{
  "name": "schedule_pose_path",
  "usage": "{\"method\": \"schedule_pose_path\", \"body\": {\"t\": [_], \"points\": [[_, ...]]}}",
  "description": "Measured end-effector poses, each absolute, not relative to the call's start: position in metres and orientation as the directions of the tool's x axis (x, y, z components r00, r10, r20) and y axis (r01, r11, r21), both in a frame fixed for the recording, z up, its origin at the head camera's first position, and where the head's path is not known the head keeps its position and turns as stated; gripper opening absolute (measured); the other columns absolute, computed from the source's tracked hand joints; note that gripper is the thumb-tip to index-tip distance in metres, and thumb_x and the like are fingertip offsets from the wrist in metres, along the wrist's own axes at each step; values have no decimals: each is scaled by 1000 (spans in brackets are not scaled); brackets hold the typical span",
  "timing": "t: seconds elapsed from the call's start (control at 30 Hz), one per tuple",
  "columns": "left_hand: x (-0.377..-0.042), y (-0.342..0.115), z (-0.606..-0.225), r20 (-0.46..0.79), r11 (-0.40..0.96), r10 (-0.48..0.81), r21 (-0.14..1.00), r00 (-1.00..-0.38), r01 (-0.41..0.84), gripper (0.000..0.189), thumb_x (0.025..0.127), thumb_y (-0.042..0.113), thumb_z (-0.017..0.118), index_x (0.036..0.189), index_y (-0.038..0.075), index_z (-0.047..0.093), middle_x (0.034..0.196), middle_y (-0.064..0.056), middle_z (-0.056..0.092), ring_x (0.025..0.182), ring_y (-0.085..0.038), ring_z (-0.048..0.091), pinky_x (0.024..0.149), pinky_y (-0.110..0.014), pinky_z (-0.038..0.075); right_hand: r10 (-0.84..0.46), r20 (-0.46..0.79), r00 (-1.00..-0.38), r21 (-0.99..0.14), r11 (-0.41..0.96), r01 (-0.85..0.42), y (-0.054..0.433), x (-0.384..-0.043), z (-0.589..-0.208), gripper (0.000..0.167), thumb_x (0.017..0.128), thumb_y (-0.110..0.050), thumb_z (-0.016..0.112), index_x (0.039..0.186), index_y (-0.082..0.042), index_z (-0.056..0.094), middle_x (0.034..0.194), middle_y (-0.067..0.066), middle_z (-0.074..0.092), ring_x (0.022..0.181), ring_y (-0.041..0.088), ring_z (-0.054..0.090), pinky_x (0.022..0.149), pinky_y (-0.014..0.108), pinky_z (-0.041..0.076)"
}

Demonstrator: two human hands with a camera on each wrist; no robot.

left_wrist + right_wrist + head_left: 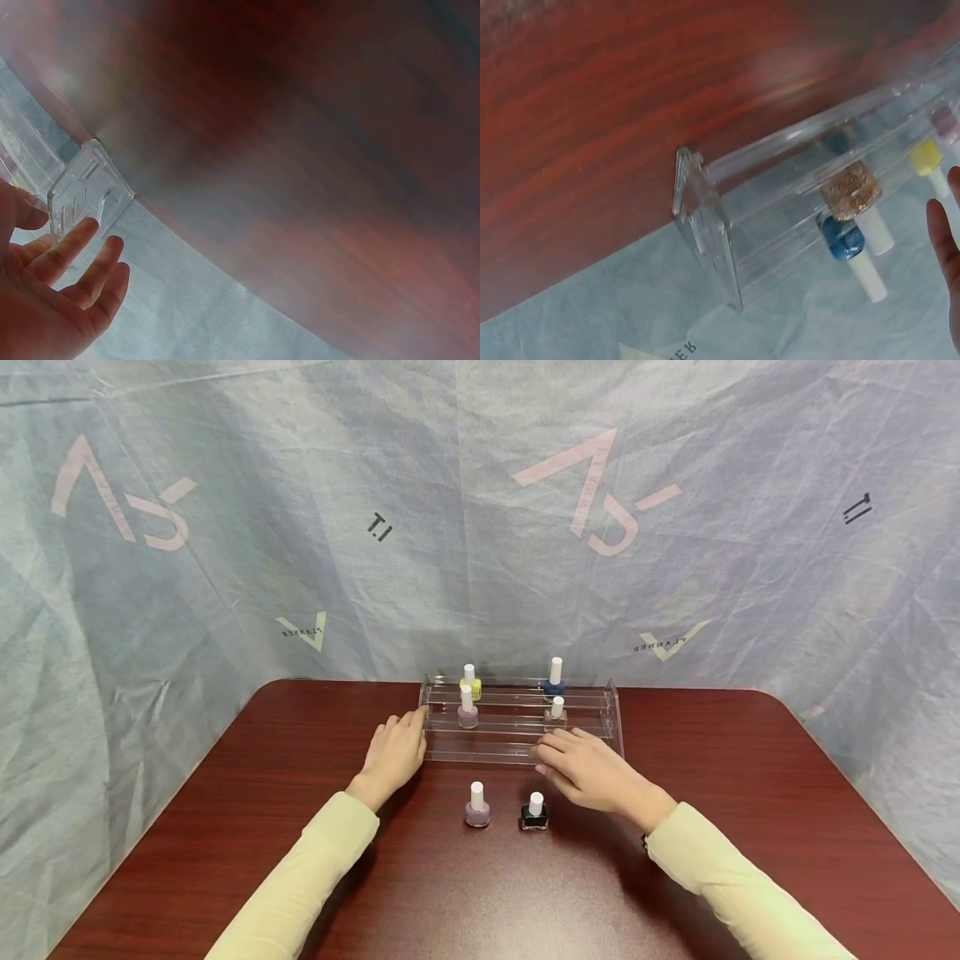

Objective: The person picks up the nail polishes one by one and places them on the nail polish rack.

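A clear stepped display rack point(517, 747) stands at the table's back edge. My left hand point(393, 750) pinches its left end panel point(88, 184) between thumb and fingers, the other fingers spread loosely. My right hand point(588, 768) reaches over the rack's front right part, fingers slightly bent and holding nothing. Nail polish bottles with white caps stand on the rack: yellow point(476, 689) and blue point(553, 687) at the back, mauve point(468, 717) and glittery brown point(851, 191) one step lower. Before the rack are another mauve bottle point(477, 814) and a black bottle point(534, 816), both upright.
The dark red wooden table point(225, 793) extends to both sides of the rack and towards me. A grey printed cloth point(465, 527) hangs directly behind the table's back edge and along both sides.
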State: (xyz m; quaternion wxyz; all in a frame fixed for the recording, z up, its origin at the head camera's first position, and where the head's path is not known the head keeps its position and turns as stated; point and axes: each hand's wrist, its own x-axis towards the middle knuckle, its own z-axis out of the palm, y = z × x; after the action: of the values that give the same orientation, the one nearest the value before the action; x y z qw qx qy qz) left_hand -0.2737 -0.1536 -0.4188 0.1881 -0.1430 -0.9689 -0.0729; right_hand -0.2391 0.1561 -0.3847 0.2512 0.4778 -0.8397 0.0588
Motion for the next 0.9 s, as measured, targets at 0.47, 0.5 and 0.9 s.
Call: {"method": "schedule_pose_path", "body": {"t": [0.47,0.5,0.9], "points": [[-273,-154,-418,387,949,254,80,-887,306,41,89,13,47,130,7,46,111,-10,63,93,-32,57,74,-43,45,-795,449,-408,71,487,-871,151,-222,-398,19,92,-26,48,101,-17,62,94,-9,58,87,8,54,78,31,45],[-273,-154,-418,388,948,254,80,-886,307,41,89,13,47,130,8,46,111,-10,63,93,-32,57,74,-43,45,-796,441,-415,68,490,-869,151,-221,-399,19,92,-26,48,101,-17,62,95,-9,58,88,8,55,78,32,46],[-273,-154,-417,384,949,255,78,-887,306,42,89,13,47,130,8,46,110,-10,63,92,-32,57,74,-43,45,-822,411,-394,75,462,-884,149,-214,-402,17,91,-25,52,102,-17,62,96,-10,58,89,6,53,79,32,46]]}}
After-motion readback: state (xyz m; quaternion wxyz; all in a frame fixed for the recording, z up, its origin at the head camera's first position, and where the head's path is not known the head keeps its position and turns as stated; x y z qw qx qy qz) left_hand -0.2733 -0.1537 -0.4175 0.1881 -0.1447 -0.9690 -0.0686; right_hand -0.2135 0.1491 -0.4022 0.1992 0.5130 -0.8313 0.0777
